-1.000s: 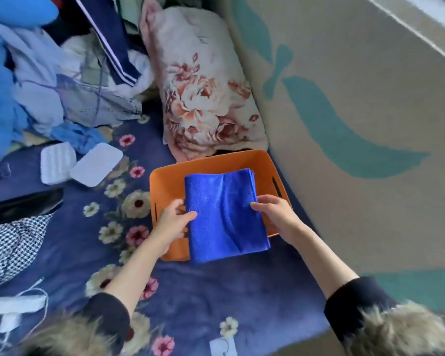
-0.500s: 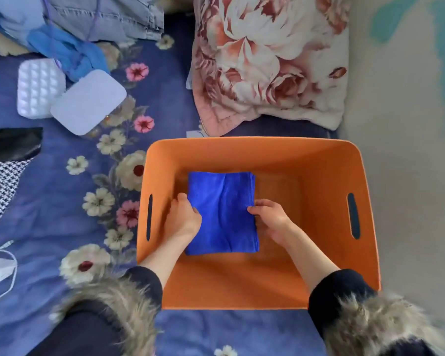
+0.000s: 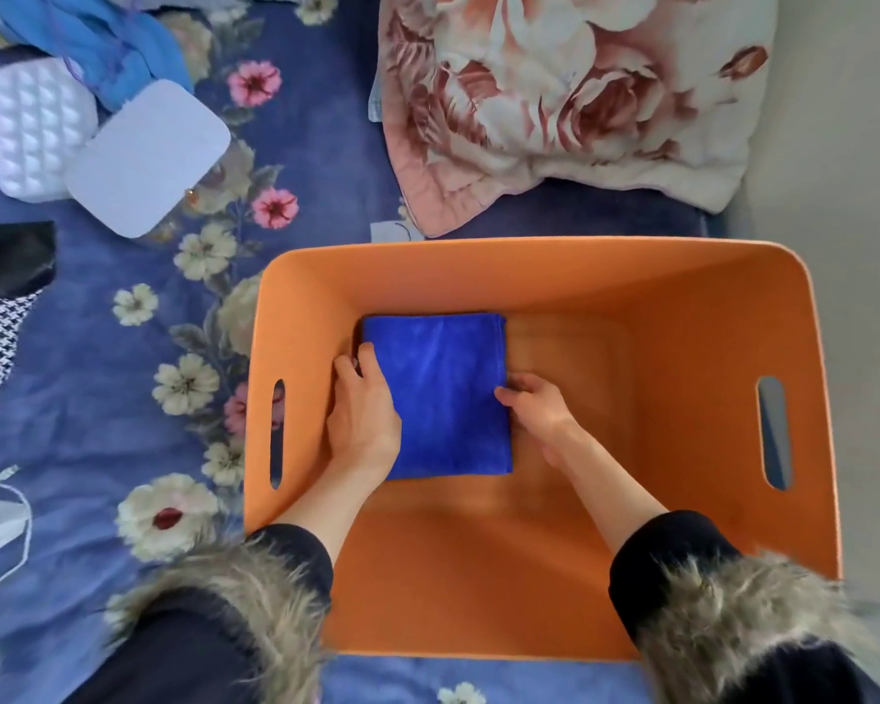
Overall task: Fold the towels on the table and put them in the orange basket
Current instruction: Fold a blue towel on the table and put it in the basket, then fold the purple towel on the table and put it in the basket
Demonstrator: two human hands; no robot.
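1. Since a moment ago our blue towel (image 3: pixel 443 393) has gone from above the front rim down to the floor of the orange basket (image 3: pixel 555 266), and now it lies flat there, folded, in the left part near the back wall.
2. Half a second ago it was already low in the basket; now it sits a bit more to the left, close to the left wall with the long handle slot.
3. Our left hand (image 3: pixel 364 414) has stayed on the left edge of the towel. Its fingers curl over that edge and hold it.
4. Our right hand (image 3: pixel 539 409) has stayed at the right edge. Its fingertips curl in and pinch that edge.
5. Both our arms reach in over the front rim, and our dark sleeves with fuzzy cuffs (image 3: pixel 235 591) are at the bottom of the view.
6. We have leaned in closer, so the basket now fills much more of the view than a second ago.
7. Our basket sits on the flowery blue bed cover (image 3: pixel 97 398).
8. Behind it lies a pillow with big pink flowers (image 3: pixel 555 109).
9. At the top left lie two white pads (image 3: pixel 143 155) and some blue cloth (image 3: pixel 108 38).
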